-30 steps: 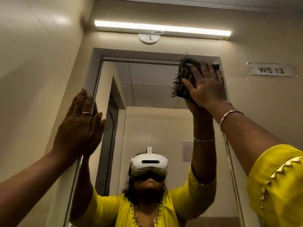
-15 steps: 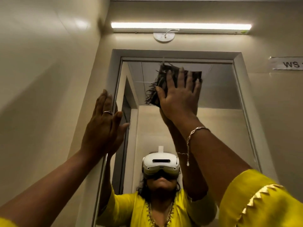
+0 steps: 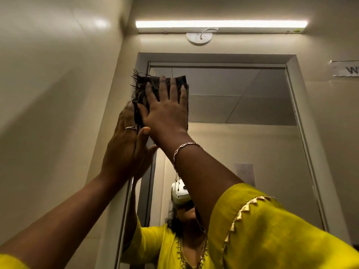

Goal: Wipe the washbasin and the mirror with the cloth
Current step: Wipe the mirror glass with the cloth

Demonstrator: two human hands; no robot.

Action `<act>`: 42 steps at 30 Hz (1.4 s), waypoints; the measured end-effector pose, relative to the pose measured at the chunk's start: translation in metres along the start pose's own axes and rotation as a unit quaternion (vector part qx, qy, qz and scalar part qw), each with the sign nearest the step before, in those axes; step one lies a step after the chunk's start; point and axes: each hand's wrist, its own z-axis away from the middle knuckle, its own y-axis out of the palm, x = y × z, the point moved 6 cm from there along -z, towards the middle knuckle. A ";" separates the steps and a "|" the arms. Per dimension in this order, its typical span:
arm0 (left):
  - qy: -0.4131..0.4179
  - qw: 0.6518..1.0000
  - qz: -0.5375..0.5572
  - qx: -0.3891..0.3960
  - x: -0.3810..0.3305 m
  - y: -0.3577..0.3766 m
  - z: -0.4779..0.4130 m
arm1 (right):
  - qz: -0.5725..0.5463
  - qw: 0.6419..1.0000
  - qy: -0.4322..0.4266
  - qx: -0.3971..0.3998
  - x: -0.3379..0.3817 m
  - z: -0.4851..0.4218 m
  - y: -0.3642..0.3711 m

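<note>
A tall wall mirror (image 3: 242, 117) in a grey frame fills the middle of the view. My right hand (image 3: 167, 109) presses a dark frayed cloth (image 3: 140, 88) flat against the glass at the mirror's top left corner, fingers spread over it. My left hand (image 3: 126, 150) lies flat and open on the mirror's left frame, just below and left of the cloth, its fingertips almost touching the right hand. The washbasin is out of view.
A side wall (image 3: 58, 94) stands close on the left, meeting the mirror wall at a corner. A tube light (image 3: 221, 24) runs above the mirror. A paper label (image 3: 345, 69) is stuck at the right edge.
My right hand has slid the cloth leftward along the top of the mirror, from the top right corner to the top left. The view has shifted left with it.
</note>
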 end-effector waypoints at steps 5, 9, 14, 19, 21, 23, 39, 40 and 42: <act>-0.009 0.999 -0.033 -0.004 0.000 0.000 0.000 | -0.005 1.000 0.000 -0.021 -0.013 0.009 -0.005; 0.008 0.998 -0.061 -0.001 -0.008 -0.001 0.002 | 0.001 0.999 0.012 -0.038 -0.045 0.019 -0.012; 0.024 0.995 -0.100 0.005 -0.007 0.000 0.005 | 0.013 0.999 0.031 -0.037 -0.093 0.034 -0.021; 0.030 0.992 -0.125 0.010 -0.001 0.002 0.010 | 0.033 0.998 0.043 -0.042 -0.136 0.049 -0.030; 0.024 0.992 -0.127 0.007 -0.001 0.002 0.012 | 0.039 0.997 0.058 -0.040 -0.155 0.056 -0.034; 0.011 0.992 -0.123 0.006 -0.002 0.002 0.014 | 0.050 0.996 0.072 -0.033 -0.175 0.064 -0.039; 0.004 0.994 -0.112 0.016 0.010 0.006 0.062 | 0.054 0.985 0.163 -0.025 -0.202 0.095 -0.045; 0.007 0.995 -0.096 0.014 0.002 0.003 0.063 | 0.045 0.985 0.165 -0.027 -0.194 0.096 -0.043; 0.006 0.998 -0.065 0.013 -0.013 -0.004 0.063 | 0.035 0.985 0.168 -0.028 -0.175 0.096 -0.037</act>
